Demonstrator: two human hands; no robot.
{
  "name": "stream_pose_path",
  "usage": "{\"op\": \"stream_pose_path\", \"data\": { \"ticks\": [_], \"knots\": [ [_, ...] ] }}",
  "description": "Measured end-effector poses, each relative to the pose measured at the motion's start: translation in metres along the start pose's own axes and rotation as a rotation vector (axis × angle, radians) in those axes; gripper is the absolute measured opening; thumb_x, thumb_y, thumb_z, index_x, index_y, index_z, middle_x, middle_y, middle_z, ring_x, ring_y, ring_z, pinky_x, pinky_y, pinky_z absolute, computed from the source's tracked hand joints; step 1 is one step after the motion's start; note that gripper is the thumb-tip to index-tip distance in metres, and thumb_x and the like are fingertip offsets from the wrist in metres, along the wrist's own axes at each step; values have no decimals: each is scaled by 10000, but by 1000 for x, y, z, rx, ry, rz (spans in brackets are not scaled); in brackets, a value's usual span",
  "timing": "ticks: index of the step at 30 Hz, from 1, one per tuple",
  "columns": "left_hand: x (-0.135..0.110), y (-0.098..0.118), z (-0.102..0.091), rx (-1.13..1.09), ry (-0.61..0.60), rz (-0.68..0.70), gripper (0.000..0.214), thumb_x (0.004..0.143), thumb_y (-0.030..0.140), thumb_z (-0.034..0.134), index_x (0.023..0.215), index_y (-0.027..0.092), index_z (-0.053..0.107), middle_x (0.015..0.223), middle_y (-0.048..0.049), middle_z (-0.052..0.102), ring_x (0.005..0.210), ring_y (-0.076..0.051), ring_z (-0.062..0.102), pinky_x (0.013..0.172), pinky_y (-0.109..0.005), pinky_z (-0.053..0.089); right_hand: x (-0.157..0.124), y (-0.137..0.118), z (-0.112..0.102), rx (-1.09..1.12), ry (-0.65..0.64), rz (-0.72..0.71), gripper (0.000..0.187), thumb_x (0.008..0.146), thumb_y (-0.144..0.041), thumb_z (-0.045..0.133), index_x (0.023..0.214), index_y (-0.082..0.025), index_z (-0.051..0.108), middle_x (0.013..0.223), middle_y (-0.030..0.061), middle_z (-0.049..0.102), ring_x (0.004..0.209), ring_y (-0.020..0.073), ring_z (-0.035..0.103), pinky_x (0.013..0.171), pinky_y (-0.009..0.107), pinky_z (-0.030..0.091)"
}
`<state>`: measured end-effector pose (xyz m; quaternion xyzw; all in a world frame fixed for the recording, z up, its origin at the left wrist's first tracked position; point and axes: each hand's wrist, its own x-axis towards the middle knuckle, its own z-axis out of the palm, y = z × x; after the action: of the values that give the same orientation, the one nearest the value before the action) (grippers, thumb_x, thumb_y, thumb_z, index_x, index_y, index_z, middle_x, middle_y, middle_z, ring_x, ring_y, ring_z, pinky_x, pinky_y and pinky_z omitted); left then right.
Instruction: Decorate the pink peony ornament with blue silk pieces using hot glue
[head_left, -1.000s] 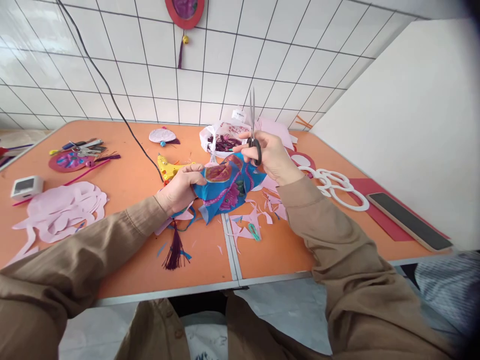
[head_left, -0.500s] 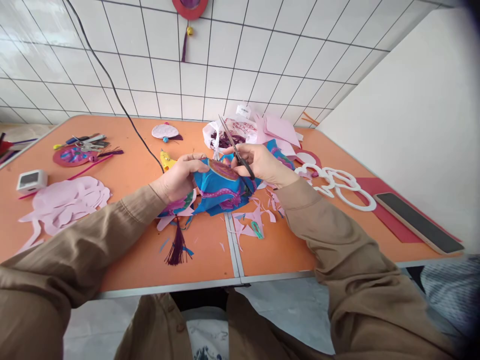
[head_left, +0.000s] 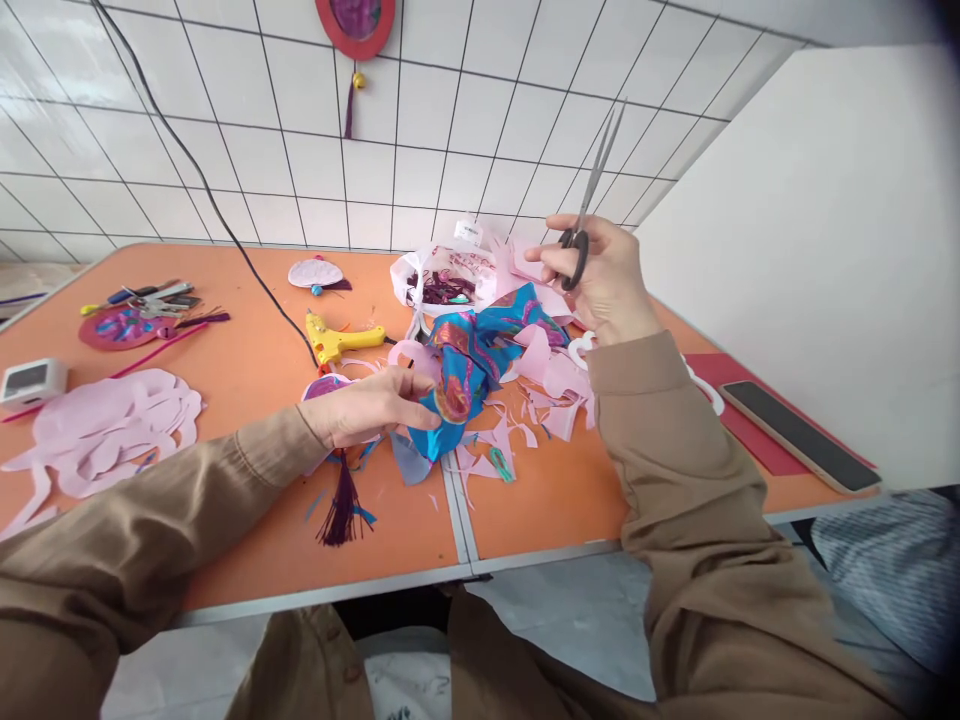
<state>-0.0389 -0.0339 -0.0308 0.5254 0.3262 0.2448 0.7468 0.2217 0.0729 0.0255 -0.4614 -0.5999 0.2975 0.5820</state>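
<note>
My left hand (head_left: 382,405) pinches the near end of a blue patterned cloth (head_left: 469,365), thumb on top. The rest of that cloth trails back over the table toward a plastic bag. Raised well above the table on the right, my right hand (head_left: 604,275) holds black-handled scissors (head_left: 592,190), their blades pointing up and slightly parted. Under my left wrist lies a round purple piece (head_left: 324,387), mostly hidden, with a dark purple tassel (head_left: 342,510) hanging toward me. A yellow glue gun (head_left: 341,338) rests just beyond my left hand.
Pink scraps (head_left: 499,440) and a green clip (head_left: 500,463) lie near the table's seam. Pink cut-outs (head_left: 112,425) and a small white device (head_left: 34,383) are at left. A phone (head_left: 799,435) lies on red sheets at right. A cable (head_left: 202,185) crosses toward the glue gun.
My right hand has left the cloth and swung up and right with the scissors. The cloth, still in my left hand, now stretches down toward me. The view has shifted slightly.
</note>
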Motion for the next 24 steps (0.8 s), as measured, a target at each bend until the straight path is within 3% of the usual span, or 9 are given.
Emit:
{"op": "stream_pose_path", "data": {
  "ticks": [2, 6, 11, 15, 19, 24],
  "knots": [
    [0, -3, 0, 77, -42, 2, 169, 656, 197, 805, 751, 115, 692, 698, -15, 665, 594, -93, 602, 581, -201, 503, 2, 8, 0, -58, -32, 39, 383, 660, -116, 699, 1037, -151, 639, 762, 44, 719, 531, 106, 537, 449, 232, 336],
    [1, -5, 2, 263, -44, 41, 147, 680, 216, 766, 774, 124, 700, 728, -6, 646, 644, -95, 558, 603, -210, 454, -13, 24, 21, -151, -264, 88, 387, 604, -186, 799, 971, -141, 682, 740, 39, 724, 605, 154, 598, 561, 276, 470],
    [1, -4, 8, 379, -21, 107, 157, 680, 228, 728, 800, 131, 697, 769, 0, 612, 703, -106, 505, 642, -226, 418, -40, 31, 52, -317, -464, 12, 434, 487, -143, 844, 902, -191, 727, 663, -26, 662, 657, 175, 603, 634, 291, 458],
    [-1, -3, 10, 424, -5, 130, 159, 695, 267, 721, 748, 134, 654, 672, 21, 525, 630, -97, 431, 567, -228, 356, -43, 33, 57, -379, -408, -51, 277, 567, -96, 737, 823, -198, 710, 610, -32, 594, 639, 169, 562, 648, 307, 424],
    [-4, 4, 12, 442, 0, 129, 141, 699, 256, 716, 749, 134, 666, 650, 24, 520, 613, -94, 439, 547, -224, 354, -24, 36, 44, -318, -305, -35, 267, 631, -106, 649, 879, -204, 662, 680, -8, 627, 627, 163, 570, 599, 300, 433],
    [4, 17, 15, 336, 42, 78, 115, 680, 201, 727, 766, 139, 682, 698, 5, 615, 652, -108, 566, 581, -217, 454, 6, 40, 22, 62, -26, 20, 273, 599, -188, 684, 855, -262, 624, 678, -30, 572, 581, 146, 533, 506, 270, 403]
  ]
}}
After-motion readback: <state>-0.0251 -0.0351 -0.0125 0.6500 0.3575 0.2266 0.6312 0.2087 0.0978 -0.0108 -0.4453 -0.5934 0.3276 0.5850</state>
